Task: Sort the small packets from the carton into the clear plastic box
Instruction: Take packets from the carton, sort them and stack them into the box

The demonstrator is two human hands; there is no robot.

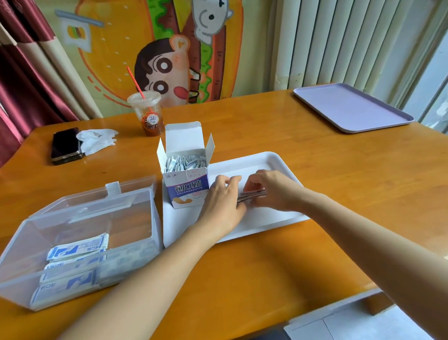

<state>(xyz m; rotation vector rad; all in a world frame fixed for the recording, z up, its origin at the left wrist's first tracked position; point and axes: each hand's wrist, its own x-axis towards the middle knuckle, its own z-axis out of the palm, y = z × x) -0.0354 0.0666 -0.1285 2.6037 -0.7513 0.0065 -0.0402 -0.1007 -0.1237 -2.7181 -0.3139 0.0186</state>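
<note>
An open white and purple carton [186, 180] stands on a white tray [274, 162], filled with several small packets [185, 162] on edge. Just right of the carton, my left hand [223, 199] and my right hand [268, 191] hold a thin stack of packets [252, 195] between them, low over the tray. Both hands have their fingers curled round the stack's ends. The clear plastic box [74, 243] sits at the left with its lid hinged back; several blue and white packets [78, 249] lie flat in its near part.
A purple tray [351, 107] lies at the table's far right corner. A plastic cup with a red straw [147, 114], a dark phone [65, 146] and a crumpled white tissue [97, 139] sit at the back left. The wooden table's edge runs close on the right.
</note>
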